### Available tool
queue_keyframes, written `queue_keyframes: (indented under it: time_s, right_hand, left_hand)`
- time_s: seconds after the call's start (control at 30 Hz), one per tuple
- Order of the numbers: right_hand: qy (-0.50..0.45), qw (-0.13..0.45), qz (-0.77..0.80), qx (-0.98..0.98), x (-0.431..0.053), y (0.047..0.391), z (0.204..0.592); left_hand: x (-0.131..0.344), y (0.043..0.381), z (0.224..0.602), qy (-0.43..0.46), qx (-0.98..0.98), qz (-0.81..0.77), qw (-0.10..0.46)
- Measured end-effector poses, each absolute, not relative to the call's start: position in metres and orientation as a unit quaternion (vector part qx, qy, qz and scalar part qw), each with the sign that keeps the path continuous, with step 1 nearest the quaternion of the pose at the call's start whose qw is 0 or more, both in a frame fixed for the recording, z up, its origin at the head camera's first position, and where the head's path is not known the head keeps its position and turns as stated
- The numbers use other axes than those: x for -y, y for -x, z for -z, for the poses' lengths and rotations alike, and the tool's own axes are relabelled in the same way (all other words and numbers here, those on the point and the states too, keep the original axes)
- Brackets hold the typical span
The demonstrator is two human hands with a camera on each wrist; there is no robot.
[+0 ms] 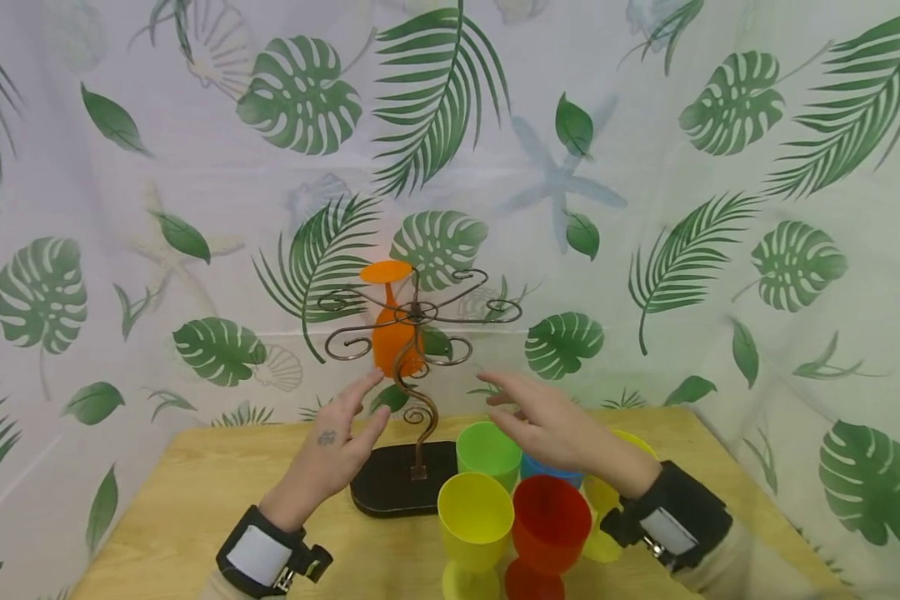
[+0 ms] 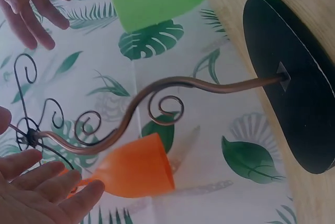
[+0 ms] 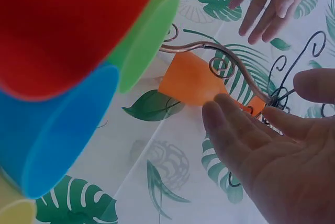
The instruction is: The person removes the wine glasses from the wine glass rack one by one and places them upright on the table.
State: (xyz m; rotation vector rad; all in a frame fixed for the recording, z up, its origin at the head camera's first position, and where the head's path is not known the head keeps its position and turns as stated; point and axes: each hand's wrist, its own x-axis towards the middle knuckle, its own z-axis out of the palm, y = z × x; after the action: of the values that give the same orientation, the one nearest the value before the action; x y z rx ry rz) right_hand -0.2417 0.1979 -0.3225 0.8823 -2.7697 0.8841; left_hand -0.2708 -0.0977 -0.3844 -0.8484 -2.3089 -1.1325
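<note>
An orange goblet [image 1: 395, 340] hangs upside down by its foot from a wire glass rack with curled arms, a wavy copper-coloured stem [image 2: 209, 85] and a black base [image 1: 390, 487]. To the left of that stem, my left hand [image 1: 333, 442] is held with fingers extended and thumb apart, just below the goblet's rim in the head view. On the other side, my right hand [image 1: 547, 421] reaches over the standing goblets, its fingers loosely bent toward the rack. Neither hand holds anything.
Several goblets stand upright at the rack's right: a green one [image 1: 489, 454], a blue one [image 3: 57, 130], a red one [image 1: 551, 521], a yellow one [image 1: 476, 525] in front and another yellow one [image 1: 602, 500] under my right forearm. A leaf-print cloth [image 1: 450, 192] hangs behind the wooden table [image 1: 195, 500].
</note>
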Motion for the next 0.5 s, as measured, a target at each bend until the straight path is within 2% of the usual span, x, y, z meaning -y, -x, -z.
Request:
queue_keyframes:
  time_s: [0.5]
  right_hand:
    - [-0.245, -0.075, -0.29, 0.922, -0.168, 0.321, 0.31]
  left_hand:
    - [0.102, 0.318, 0.385, 0.214, 0.858, 0.445, 0.142]
